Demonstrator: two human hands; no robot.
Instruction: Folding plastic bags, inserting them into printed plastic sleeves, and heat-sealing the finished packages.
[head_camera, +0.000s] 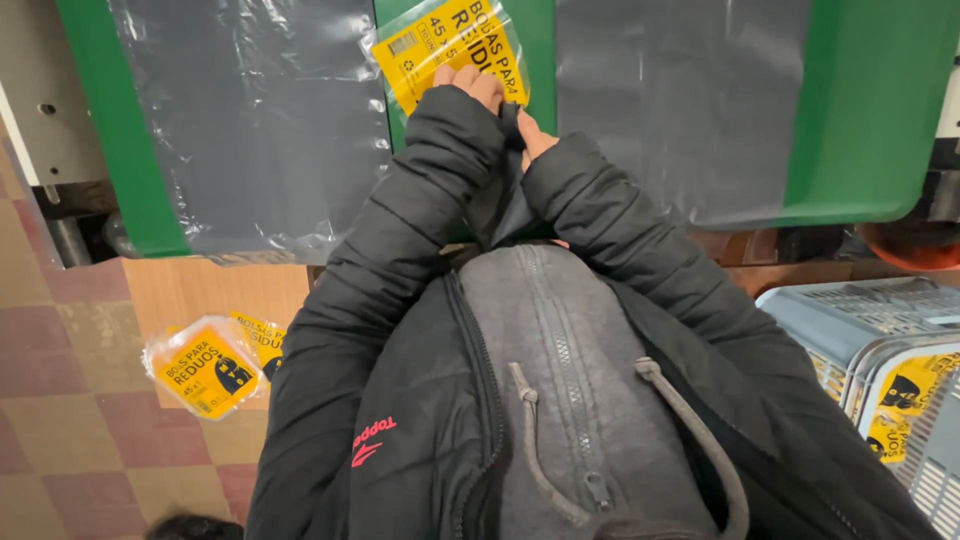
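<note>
My left hand (468, 84) is curled shut at the near edge of the green table (860, 110). It grips the top of a dark grey folded plastic bag (503, 200) that hangs down between my black jacket sleeves. My right hand (535, 136) pinches the same bag from the right side, touching the left hand. Just beyond my left knuckles a clear packet with a yellow label (445, 42) lies on the table, partly covered by my fingers. Most of both hands is hidden by the sleeves.
Grey plastic sheets lie flat on the table at left (250, 120) and right (680, 100). Two yellow-labelled packets (205, 370) rest on a wooden surface at lower left. A pale blue slatted crate (850, 320) with more packets stands at right. A grey machine (45, 110) is at far left.
</note>
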